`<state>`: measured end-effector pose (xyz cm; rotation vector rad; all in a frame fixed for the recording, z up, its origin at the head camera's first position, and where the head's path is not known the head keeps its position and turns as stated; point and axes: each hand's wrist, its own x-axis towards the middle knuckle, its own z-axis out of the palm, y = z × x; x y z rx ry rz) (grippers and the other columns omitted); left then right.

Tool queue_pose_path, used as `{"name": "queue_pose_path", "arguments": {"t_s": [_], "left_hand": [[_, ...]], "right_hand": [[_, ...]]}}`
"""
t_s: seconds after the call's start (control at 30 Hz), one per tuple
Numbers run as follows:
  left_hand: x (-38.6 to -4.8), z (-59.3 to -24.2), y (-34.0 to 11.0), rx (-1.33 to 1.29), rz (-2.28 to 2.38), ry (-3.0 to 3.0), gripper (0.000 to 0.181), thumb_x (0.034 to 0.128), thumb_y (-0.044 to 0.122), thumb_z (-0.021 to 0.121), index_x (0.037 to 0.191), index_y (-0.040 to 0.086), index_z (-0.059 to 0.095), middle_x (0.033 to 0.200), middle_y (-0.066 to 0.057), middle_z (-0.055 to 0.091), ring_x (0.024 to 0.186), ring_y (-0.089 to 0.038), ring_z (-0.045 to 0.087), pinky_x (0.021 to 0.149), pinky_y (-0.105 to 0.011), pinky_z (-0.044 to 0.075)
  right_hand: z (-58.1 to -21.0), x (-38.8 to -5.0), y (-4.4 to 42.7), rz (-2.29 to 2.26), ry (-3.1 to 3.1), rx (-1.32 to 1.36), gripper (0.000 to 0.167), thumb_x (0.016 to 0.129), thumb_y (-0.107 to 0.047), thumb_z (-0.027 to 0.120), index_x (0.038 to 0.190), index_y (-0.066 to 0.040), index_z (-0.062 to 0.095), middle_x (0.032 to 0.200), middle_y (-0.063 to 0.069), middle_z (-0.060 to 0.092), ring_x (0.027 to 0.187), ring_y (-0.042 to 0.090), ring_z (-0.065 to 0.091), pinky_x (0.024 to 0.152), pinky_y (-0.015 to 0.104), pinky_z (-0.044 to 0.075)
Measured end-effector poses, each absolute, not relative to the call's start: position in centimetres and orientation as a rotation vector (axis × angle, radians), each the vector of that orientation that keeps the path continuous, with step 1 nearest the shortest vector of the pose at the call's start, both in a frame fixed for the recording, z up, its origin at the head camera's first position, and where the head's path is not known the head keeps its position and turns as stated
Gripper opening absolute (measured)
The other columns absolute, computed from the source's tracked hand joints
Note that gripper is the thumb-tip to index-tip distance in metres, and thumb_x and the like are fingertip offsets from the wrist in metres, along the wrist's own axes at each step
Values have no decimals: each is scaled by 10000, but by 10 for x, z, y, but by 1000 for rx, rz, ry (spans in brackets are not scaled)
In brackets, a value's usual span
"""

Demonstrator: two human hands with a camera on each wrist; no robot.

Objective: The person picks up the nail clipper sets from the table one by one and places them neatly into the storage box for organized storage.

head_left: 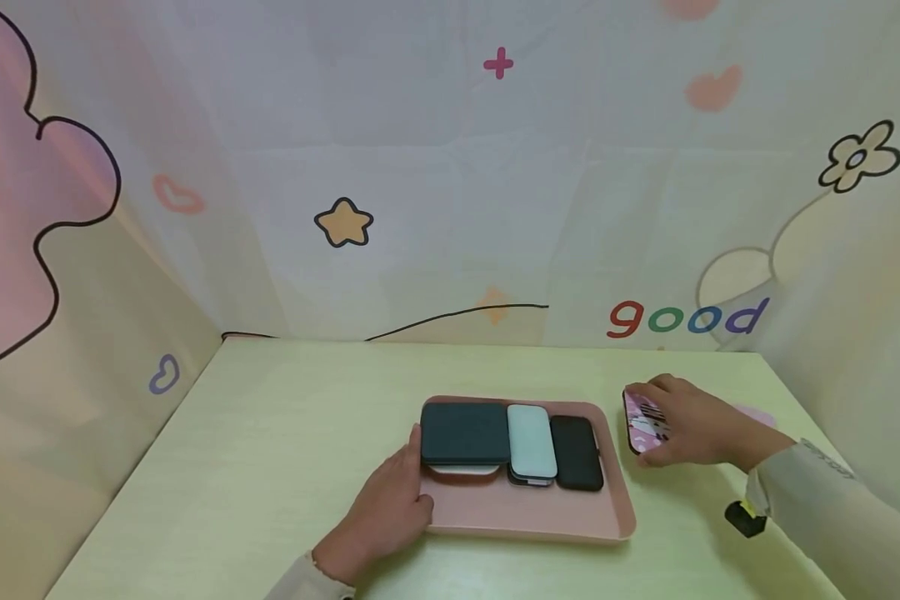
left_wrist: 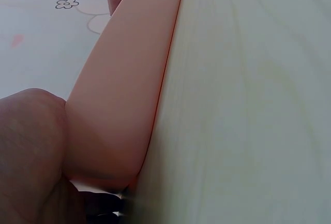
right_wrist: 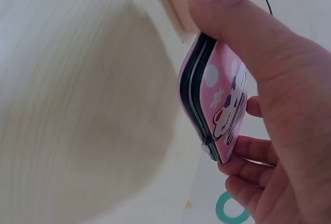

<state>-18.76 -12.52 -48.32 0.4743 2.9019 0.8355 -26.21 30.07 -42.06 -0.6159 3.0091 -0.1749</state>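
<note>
My right hand (head_left: 693, 421) grips a pink zip case (head_left: 647, 422) with a cartoon print, right of the tray. In the right wrist view the thumb lies over one corner of the zip case (right_wrist: 220, 100) and fingertips hold the opposite end; its dark zipped edge faces the camera. My left hand (head_left: 392, 504) holds the near left corner of the pink tray (head_left: 525, 517), with the thumb at its front wall. In the tray lie a dark teal case (head_left: 465, 432), a pale mint case (head_left: 532, 442) and a black case (head_left: 577, 452). Something white shows beneath the teal one.
Another flat pink thing (head_left: 756, 414) lies on the table, mostly hidden behind my right wrist. A black-and-yellow piece (head_left: 746, 518) shows beneath the right sleeve. A printed curtain (head_left: 435, 183) rises behind the pale table (head_left: 270, 433) and along its sides.
</note>
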Motion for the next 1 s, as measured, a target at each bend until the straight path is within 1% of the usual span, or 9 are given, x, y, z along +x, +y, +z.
{"name": "queue_pose_path", "arguments": {"t_s": [0.1,0.23,0.4,0.53,0.73,0.83,1.0], "left_hand": [[-188,-483,-125,469,837,2897,826,921,165,499,1590,-34,56,1615,-197,291,1477,-353,327,1174,-525,310],[-188,-482,-125,469,840,2900,829,917,163,505,1588,-38,63,1612,-198,295,1473,-357,334,1172,-525,314],[-187,-481,-125,467,850,2899,830,914,158,509,1588,-38,67,1610,-199,299,1470,-362,337,1170,-529,316],[-187,-481,-125,464,846,2894,831,916,161,507,1590,-33,62,1614,-197,293,1473,-360,332,1171,-533,313],[-188,-482,-125,470,842,2897,832,916,164,502,1591,-32,57,1618,-191,286,1477,-351,328,1171,-534,313],[-188,-482,-125,471,841,2900,833,916,166,503,1591,-30,56,1621,-187,283,1478,-348,327,1172,-531,312],[-188,-483,-125,468,833,2903,837,914,170,506,1591,-29,57,1616,-191,293,1474,-351,334,1172,-530,312]], "right_hand": [[-417,-262,293,-171,3016,-620,1022,626,-693,821,1444,-169,504,1318,149,529,1103,303,544,902,515,541],[-413,-260,280,-182,3028,-647,1065,603,-737,804,1446,-160,503,1309,127,540,1097,287,553,903,509,549],[-412,-258,264,-192,3028,-701,1097,603,-717,818,1465,-132,475,1335,100,534,1133,274,549,952,509,532],[-412,-256,252,-194,3003,-753,1114,594,-749,804,1466,-139,477,1347,84,534,1164,271,555,996,510,508],[-415,-255,235,-131,2990,-831,1078,597,-743,807,1447,-152,507,1309,53,545,1120,226,558,985,460,509],[-417,-255,227,-81,2991,-833,1076,586,-755,805,1437,-159,525,1286,42,553,1099,223,561,974,455,511],[-422,-255,217,-40,2970,-830,1083,579,-767,801,1439,-168,529,1288,22,551,1125,222,552,996,456,499]]}}
